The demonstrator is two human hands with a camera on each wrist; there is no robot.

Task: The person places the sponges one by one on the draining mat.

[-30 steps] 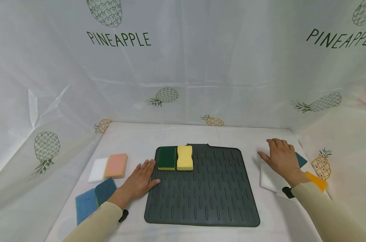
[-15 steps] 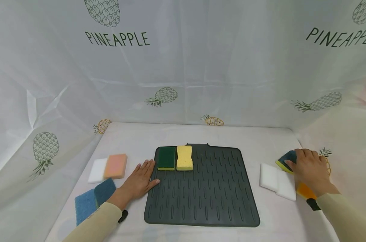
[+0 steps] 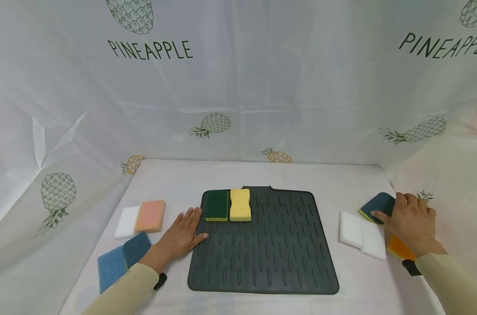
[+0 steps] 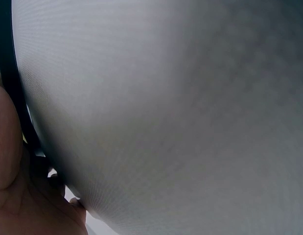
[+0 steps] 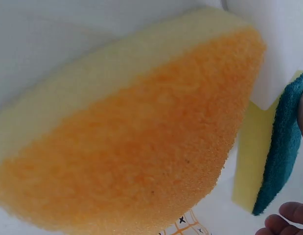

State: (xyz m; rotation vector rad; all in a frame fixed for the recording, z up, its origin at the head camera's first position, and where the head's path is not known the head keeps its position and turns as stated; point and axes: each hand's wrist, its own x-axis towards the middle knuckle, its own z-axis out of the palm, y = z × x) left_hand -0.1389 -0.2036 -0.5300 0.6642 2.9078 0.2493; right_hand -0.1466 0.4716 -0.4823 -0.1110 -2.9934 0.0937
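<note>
My left hand [image 3: 181, 236] lies flat on the left edge of a dark grey ribbed mat [image 3: 266, 253], fingers straight. In the left wrist view a blurred grey surface hides most of the work. At the far right, my right hand [image 3: 412, 221] holds the right end of a blue-green and yellow scouring sponge [image 3: 377, 206], thumb on its near side. The right wrist view shows that sponge [image 5: 276, 147] with the thumb against its green pad. An orange scouring sponge [image 3: 400, 248] lies just below the hand, partly covered. It looms large in the right wrist view.
On the mat stand a dark green sponge [image 3: 216, 205] and a yellow waisted sponge [image 3: 240, 205]. Two white pads [image 3: 362, 234] lie right of it. At left are a white pad [image 3: 127, 222], a pink-orange sponge [image 3: 149, 215] and two blue pads [image 3: 112, 267]. White curtains enclose the table.
My right hand has moved right and slightly nearer, from above the white pads to the blue-green sponge, uncovering the pads and more of that sponge. The left hand has not moved.
</note>
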